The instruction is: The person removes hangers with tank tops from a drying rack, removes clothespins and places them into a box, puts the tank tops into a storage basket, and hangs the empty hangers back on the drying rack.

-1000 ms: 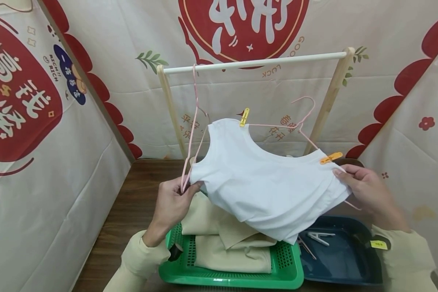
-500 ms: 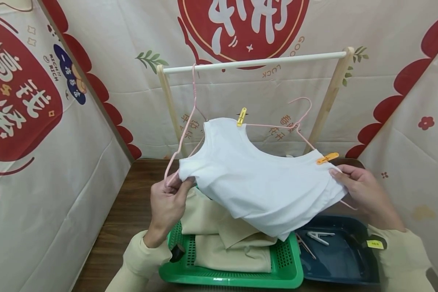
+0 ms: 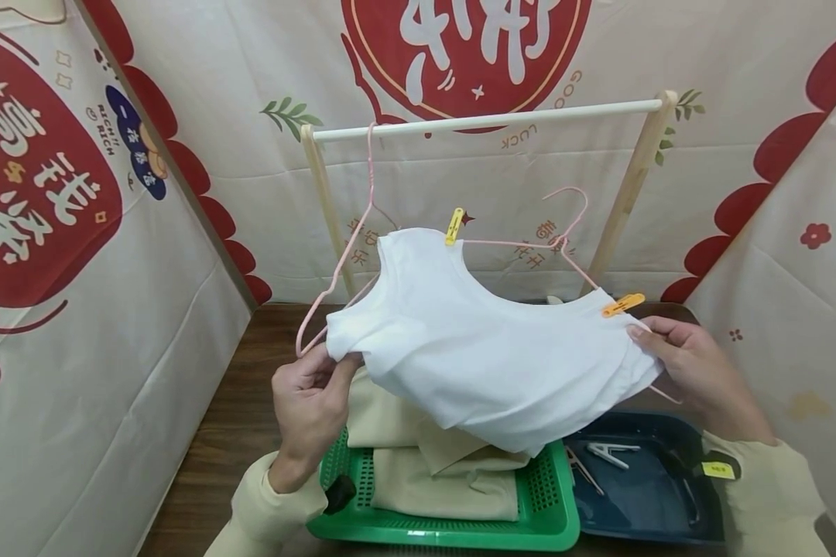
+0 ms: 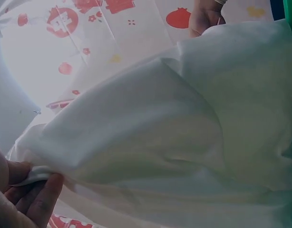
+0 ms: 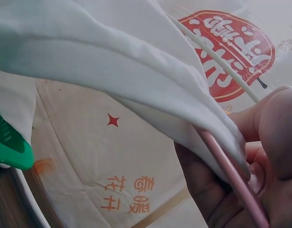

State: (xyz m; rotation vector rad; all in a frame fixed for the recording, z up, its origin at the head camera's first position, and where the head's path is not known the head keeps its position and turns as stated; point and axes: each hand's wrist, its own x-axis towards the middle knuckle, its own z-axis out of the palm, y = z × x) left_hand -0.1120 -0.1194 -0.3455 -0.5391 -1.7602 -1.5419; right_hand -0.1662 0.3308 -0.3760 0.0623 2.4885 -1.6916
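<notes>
A white sleeveless top [image 3: 474,348] is spread between both hands, on a pink wire hanger [image 3: 507,243]. A yellow clothespin [image 3: 454,226] and an orange clothespin [image 3: 623,305] clip its shoulders. My left hand [image 3: 311,402] pinches the top's left edge, thumb in front; in the left wrist view, fabric is bunched between thumb and fingers. With my right hand [image 3: 697,371] I pinch the right edge; the hanger's end passes out of the cloth there in the right wrist view. Another pink hanger [image 3: 348,247] hooks over the rod, its lower corner by my left fingers; contact is unclear.
Behind stands a wooden rack with a white rod [image 3: 488,121]. Below the top, a green basket [image 3: 446,535] holds folded beige cloth [image 3: 446,483]. Right of it, a dark blue tray [image 3: 655,495] contains white clothespins [image 3: 611,454]. Printed cloth [image 3: 202,70] walls surround the table.
My left hand has moved left with the top's edge, stretching the top wider. The rack's hanger has swung left at its lower end. My right hand has shifted slightly left, still holding the cloth.
</notes>
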